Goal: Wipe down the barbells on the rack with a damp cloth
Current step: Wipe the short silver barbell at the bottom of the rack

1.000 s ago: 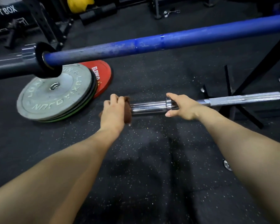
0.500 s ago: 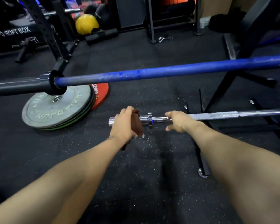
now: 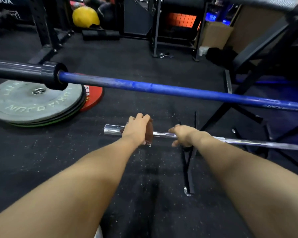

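Left hand curled over a brown cloth, wrapping it round the chrome barbell near the sleeve's inner end. Right hand gripping the shaft just beside, fingers closed round it, though blurred. Above the chrome barbell, a blue barbell crossing. Beyond its left end, grey weight plates stacked on the floor.

Two barbells are counted: one chrome barbell and one blue barbell. One brown cloth is noted. One grey plate, one red plate and one yellow ball are recorded.
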Demonstrator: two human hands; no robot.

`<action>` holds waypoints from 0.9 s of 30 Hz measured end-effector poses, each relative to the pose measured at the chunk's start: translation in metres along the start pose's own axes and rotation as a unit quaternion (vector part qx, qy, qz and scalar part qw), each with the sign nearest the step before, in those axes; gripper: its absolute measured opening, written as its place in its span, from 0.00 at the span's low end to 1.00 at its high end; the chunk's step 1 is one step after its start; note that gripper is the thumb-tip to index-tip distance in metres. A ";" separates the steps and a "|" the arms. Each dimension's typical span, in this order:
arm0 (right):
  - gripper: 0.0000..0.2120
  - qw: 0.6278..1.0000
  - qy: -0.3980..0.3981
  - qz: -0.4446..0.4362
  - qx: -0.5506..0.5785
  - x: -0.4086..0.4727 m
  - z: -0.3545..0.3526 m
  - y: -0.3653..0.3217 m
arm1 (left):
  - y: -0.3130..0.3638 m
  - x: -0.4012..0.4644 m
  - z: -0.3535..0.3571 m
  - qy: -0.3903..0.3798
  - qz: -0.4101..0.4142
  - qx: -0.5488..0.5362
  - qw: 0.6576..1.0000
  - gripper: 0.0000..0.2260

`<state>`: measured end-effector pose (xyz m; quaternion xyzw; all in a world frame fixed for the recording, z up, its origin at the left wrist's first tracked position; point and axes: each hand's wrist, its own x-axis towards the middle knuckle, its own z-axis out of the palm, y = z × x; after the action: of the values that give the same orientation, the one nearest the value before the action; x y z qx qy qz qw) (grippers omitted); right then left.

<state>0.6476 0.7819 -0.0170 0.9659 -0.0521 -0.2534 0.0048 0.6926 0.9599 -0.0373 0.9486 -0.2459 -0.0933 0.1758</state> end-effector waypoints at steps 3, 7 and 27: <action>0.27 1.000 0.022 -0.009 0.001 0.001 0.014 0.002 | 0.004 0.003 0.011 -0.001 -0.017 -0.001 1.000 0.39; 0.26 0.997 0.069 -0.032 0.025 0.013 0.040 0.015 | 0.009 0.015 0.026 0.026 -0.045 -0.021 0.998 0.38; 0.16 0.981 0.153 -0.102 0.063 0.061 0.072 0.077 | 0.037 0.055 0.079 0.060 0.063 0.292 0.952 0.31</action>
<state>0.6573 0.6999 -0.1069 0.9919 0.0325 -0.0975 -0.0742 0.7027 0.8794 -0.1005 0.9448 -0.3111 0.0511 -0.0889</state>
